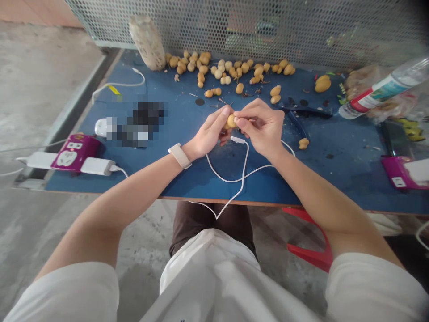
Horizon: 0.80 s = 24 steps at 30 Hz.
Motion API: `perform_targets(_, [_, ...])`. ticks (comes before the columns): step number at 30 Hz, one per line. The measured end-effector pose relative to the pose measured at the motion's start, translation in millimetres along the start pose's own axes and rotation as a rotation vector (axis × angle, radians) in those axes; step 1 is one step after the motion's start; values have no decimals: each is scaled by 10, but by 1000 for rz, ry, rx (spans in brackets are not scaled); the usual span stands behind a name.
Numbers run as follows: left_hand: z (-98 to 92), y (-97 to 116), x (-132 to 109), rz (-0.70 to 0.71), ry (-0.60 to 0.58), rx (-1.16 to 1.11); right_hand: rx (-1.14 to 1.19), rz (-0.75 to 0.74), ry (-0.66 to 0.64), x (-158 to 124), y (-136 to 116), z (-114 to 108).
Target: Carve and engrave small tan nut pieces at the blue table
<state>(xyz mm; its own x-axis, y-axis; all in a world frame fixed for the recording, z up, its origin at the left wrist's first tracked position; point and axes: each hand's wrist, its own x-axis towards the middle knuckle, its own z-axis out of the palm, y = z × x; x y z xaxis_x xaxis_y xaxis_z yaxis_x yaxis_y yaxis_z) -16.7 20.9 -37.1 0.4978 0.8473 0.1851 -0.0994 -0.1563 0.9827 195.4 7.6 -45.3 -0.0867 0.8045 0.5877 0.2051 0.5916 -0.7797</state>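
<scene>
My left hand (210, 133) and my right hand (260, 125) meet over the middle of the blue table (187, 174). Together they pinch one small tan gourd (231, 120) between their fingertips. The left wrist carries a pale watch (180, 155). A white cable (239, 172) lies under both hands and drops over the table's front edge. Whether the right fingers also hold a small tool is too small to tell.
Several tan gourds (221, 71) lie scattered along the back by a mesh screen (254, 22). A jar (146, 42) stands back left and a plastic bottle (385, 89) lies right. Magenta power strips (73, 153) sit on both sides. A red stool (310, 255) stands below.
</scene>
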Motion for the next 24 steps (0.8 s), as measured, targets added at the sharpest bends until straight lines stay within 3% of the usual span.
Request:
perform_targets(7, [50,11,-25,-16,-19,-27,-64,-20,9,-37,-18,32])
perform_targets(13, [149,15,-40,-77,70,18,-284,-78,35,-90,-103,-7])
perform_targets(18, [72,-43,-50,-19,89,27,-385,-10,15,-74,-194,-40])
perform_targets(24, [-35,-61,-20,71,97,161,-456,-49,30,-109,-194,39])
